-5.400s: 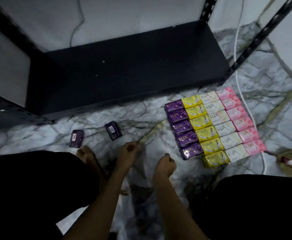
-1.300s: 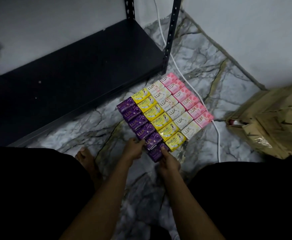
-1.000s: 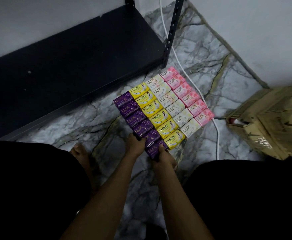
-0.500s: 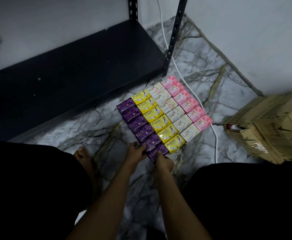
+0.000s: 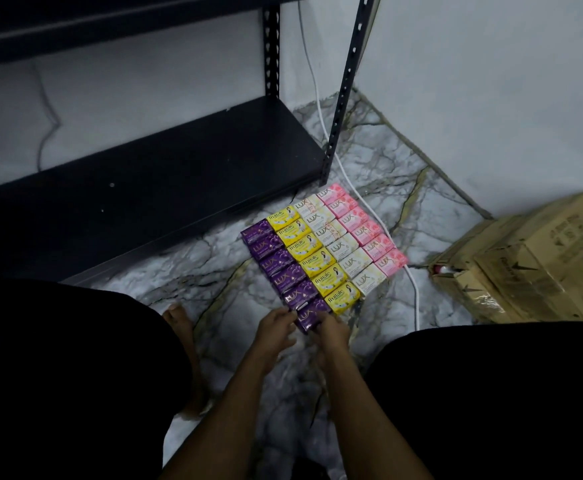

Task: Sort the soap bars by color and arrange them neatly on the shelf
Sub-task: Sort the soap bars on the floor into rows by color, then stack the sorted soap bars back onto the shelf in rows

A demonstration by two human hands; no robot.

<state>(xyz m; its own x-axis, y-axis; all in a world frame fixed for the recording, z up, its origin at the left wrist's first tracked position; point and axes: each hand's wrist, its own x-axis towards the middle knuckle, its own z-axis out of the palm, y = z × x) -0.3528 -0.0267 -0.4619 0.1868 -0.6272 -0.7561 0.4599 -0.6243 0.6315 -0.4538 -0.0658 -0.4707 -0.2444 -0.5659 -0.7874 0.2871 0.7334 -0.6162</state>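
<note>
Sorted by color on floor (image 5: 186, 271): purple bars (image 5: 278, 268), yellow (image 5: 312, 259), cream (image 5: 342, 244), pink (image 5: 364, 230). Left hand (image 5: 276, 323) and right hand (image 5: 333, 332), fingers curled, pinching nearest purple bar (image 5: 309, 317). Shelf (image 5: 165, 188) not yet filled; moving remains.

Glossy soap wrappers (image 5: 317, 258), seemingly marble floor (image 5: 186, 282)

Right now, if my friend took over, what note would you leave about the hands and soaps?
Left hand and right hand both hold the nearest purple soap bar at the end of the purple column.
Yellow column, white column and pink column lie sorted on the floor.
Done: colour sorting.
Left: moving every bar onto the black shelf.
</note>
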